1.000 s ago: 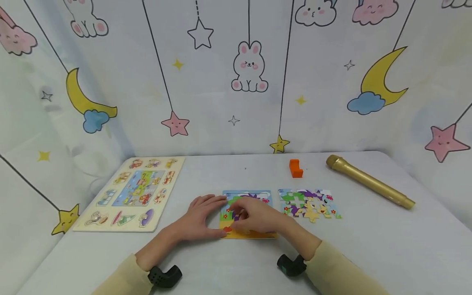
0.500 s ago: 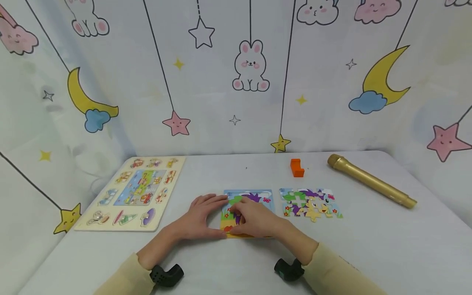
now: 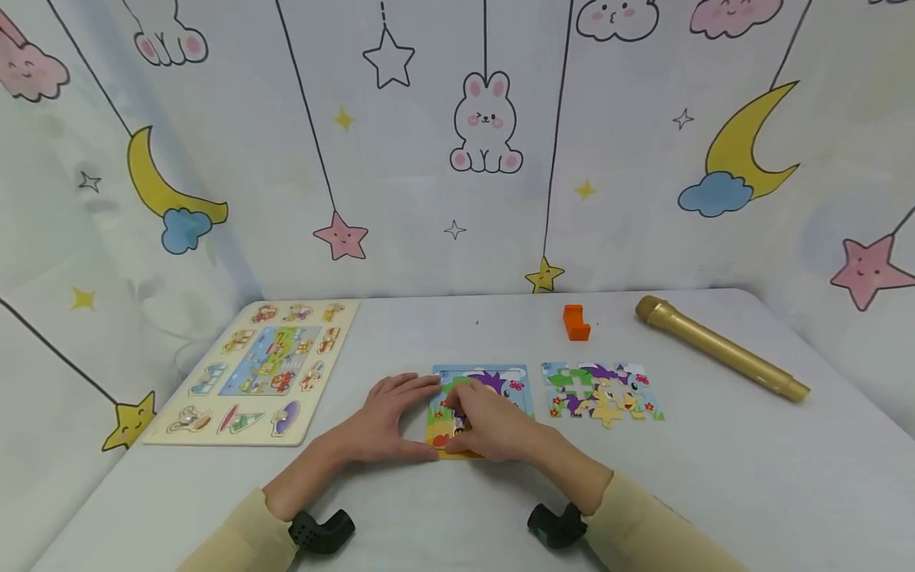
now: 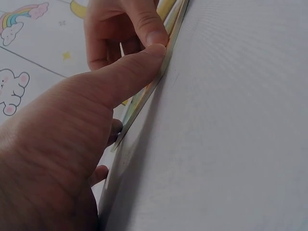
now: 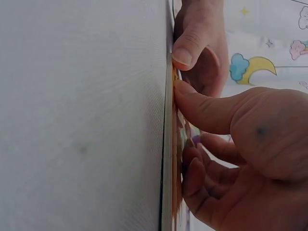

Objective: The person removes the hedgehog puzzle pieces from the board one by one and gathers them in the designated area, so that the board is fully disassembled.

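A small jigsaw board (image 3: 480, 369) with a cartoon animal picture lies flat in front of the person. The left hand (image 3: 389, 423) rests along its left side, fingers stretched toward the far corner. In the left wrist view, the left thumb (image 4: 137, 72) presses the near corner of the board's edge (image 4: 139, 107). Over the middle of the picture, the right hand (image 3: 500, 427) pinches a puzzle piece (image 5: 188, 131) with curled fingers, low against the board. Most of that piece is hidden by the hand. The right thumb (image 5: 207, 110) lies along the board's near edge in the right wrist view.
Right of the board lies a partly joined jigsaw (image 3: 606, 397) with a cross-shaped gap. A large wooden picture board (image 3: 307, 429) lies at left. An orange block (image 3: 576, 324) and a gold microphone (image 3: 722, 348) lie farther back. A printed curtain (image 3: 400, 175) hangs behind.
The right hand has shifted slightly left and nearer the left hand over the jigsaw board, its thumb and fingertips still low. The left hand keeps its place.
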`<state>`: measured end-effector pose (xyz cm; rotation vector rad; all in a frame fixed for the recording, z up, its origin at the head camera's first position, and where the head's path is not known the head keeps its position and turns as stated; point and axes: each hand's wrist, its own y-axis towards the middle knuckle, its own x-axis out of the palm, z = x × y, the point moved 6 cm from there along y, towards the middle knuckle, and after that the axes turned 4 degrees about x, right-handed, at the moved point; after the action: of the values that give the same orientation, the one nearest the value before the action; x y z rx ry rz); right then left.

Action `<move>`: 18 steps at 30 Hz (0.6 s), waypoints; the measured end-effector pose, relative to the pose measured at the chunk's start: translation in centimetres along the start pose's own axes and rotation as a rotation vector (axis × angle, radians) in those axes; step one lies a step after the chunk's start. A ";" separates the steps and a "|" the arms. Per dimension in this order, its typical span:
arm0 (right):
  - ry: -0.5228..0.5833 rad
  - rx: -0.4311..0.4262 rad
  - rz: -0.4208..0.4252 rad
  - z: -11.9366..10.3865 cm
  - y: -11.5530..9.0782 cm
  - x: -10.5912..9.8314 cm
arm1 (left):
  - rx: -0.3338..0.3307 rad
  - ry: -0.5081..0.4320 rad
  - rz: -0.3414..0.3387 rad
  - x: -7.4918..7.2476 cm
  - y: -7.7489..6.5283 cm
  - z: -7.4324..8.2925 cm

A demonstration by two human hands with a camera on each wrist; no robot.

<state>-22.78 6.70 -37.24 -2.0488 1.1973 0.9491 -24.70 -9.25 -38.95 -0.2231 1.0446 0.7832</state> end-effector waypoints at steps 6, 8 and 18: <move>0.035 -0.008 0.002 -0.1 0.0 0.1 | 0.013 -0.005 0.005 0.0 0.1 0.0; 0.038 -0.023 0.003 -0.1 0.0 0.0 | 0.006 -0.008 0.000 0.0 0.1 0.0; 0.184 -0.055 0.009 0.5 0.0 -0.4 | -0.014 -0.021 -0.011 0.0 -0.1 -0.2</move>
<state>-23.05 7.23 -37.20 -2.2156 1.2883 0.8202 -24.75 -9.36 -39.08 -0.2317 1.0173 0.7813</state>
